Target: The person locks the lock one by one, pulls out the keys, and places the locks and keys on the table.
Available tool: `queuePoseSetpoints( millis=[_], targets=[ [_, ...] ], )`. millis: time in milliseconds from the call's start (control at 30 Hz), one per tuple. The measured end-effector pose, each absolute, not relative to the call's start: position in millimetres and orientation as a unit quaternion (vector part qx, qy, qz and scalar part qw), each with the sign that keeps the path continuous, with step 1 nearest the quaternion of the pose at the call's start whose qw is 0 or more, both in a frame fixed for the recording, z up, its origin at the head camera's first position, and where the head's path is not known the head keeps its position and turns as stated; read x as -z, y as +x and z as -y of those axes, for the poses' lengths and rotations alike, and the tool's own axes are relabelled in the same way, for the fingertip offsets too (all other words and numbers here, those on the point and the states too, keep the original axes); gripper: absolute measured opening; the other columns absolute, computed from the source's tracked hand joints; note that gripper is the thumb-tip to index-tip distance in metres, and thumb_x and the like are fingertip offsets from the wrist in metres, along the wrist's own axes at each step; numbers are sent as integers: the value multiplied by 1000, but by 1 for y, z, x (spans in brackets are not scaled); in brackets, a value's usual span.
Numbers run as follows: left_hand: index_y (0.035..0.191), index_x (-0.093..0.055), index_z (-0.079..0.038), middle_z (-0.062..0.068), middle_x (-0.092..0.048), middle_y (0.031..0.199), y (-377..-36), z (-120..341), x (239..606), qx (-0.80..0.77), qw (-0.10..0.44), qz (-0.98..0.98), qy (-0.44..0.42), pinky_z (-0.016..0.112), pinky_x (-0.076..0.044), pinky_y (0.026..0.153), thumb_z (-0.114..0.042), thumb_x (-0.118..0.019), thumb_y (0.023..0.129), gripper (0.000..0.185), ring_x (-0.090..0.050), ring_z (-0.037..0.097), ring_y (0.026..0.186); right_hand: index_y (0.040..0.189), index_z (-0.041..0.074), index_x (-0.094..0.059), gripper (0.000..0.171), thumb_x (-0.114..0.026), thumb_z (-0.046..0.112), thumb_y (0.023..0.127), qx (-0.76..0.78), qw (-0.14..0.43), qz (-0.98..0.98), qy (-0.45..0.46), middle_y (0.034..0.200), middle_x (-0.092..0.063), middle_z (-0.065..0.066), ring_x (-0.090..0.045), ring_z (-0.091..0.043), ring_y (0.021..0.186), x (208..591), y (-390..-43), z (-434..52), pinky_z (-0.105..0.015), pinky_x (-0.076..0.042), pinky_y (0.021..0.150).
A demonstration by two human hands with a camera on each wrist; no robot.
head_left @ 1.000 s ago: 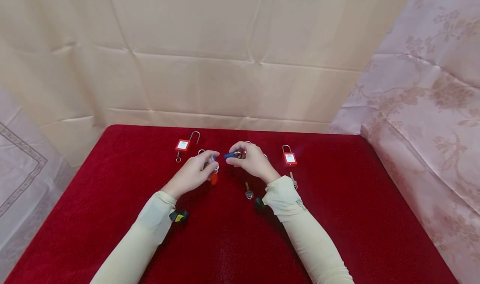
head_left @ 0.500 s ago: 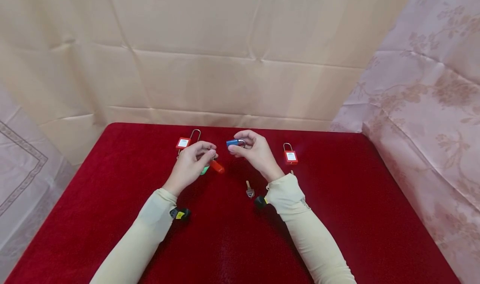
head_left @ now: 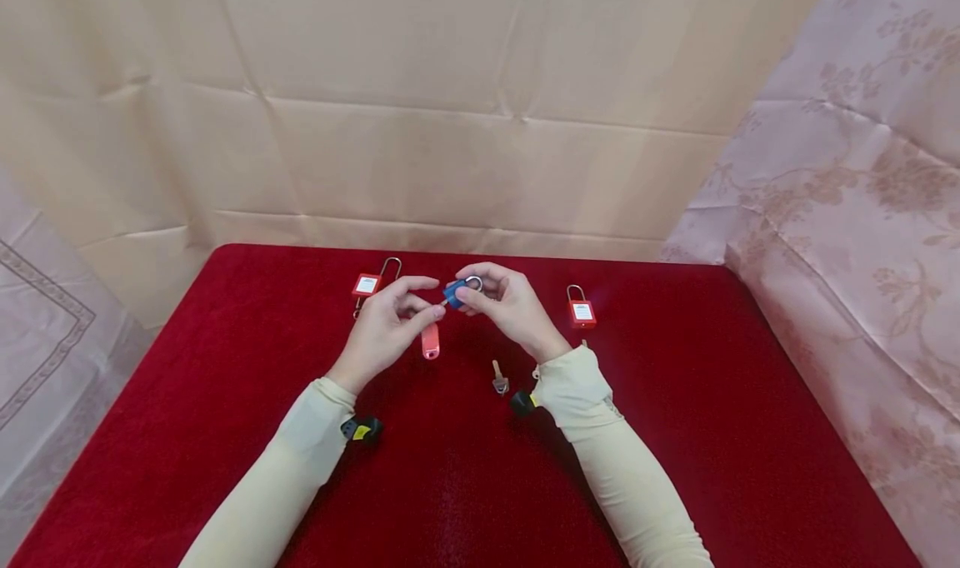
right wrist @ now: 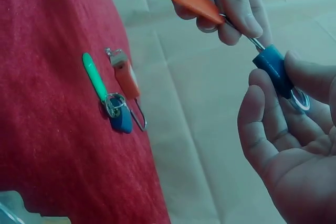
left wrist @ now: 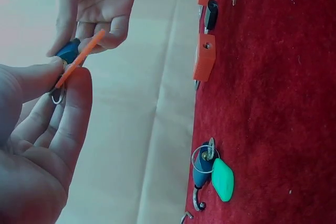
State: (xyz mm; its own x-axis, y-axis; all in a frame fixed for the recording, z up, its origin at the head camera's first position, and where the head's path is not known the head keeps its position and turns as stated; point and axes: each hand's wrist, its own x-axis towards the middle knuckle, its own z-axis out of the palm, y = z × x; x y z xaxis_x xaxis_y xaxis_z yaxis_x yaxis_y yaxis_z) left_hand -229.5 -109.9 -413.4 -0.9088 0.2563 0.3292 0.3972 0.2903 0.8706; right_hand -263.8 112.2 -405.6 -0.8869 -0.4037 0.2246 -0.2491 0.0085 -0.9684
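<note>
Head view: at the centre of the frame, a blue padlock is gripped between the thumb and fingers of the right hand, its shackle pointed toward the upper right. Just left of it, a key is pinched by the left hand, and an orange tag is linked to the key. Toward the upper right of the right wrist view, the key is held against the padlock's end; how deeply it is seated cannot be told. Left of centre there, a second blue padlock is seen beside a green tag. On the red cloth in the head view, a red padlock is placed left of centre, another red padlock right of centre, and a loose key below the right hand.
</note>
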Motion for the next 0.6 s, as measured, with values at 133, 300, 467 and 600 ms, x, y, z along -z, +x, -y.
queuePoseSetpoints(
  millis=[133, 300, 467, 600],
  targets=[
    [129, -62, -7, 0, -76, 87, -229, 110, 412, 571, 42, 793, -207, 28, -53, 72, -13, -77, 91, 41, -70, 16, 79, 120, 4, -67, 26, -73, 9, 94, 645, 70, -720, -245, 99, -72, -12, -67, -46, 89, 405, -263, -111, -40, -59, 84],
    [131, -62, -5, 7, -76, 91, -229, 108, 412, 590, 35, 777, -219, 26, -54, 74, -12, -77, 91, 43, -71, 20, 82, 123, 0, -64, 31, -73, 8, 94, 654, 70, -714, -240, 98, -73, -12, -69, -39, 85, 406, -264, -110, -40, -59, 84],
    [138, -58, -3, 15, -75, 106, -230, 108, 411, 603, 10, 766, -225, 27, -56, 81, -10, -72, 95, 46, -72, 27, 96, 123, 0, -63, 33, -74, 8, 93, 702, 66, -679, -207, 105, -75, -13, -72, -21, 83, 404, -264, -112, -38, -59, 82],
    [129, -65, -2, 16, -73, 109, -230, 109, 411, 589, -6, 782, -206, 33, -58, 83, -15, -68, 99, 33, -72, 31, 97, 121, 1, -67, 31, -75, 12, 93, 714, 68, -668, -199, 112, -74, -12, -72, -21, 89, 404, -263, -113, -34, -59, 83]
  ],
)
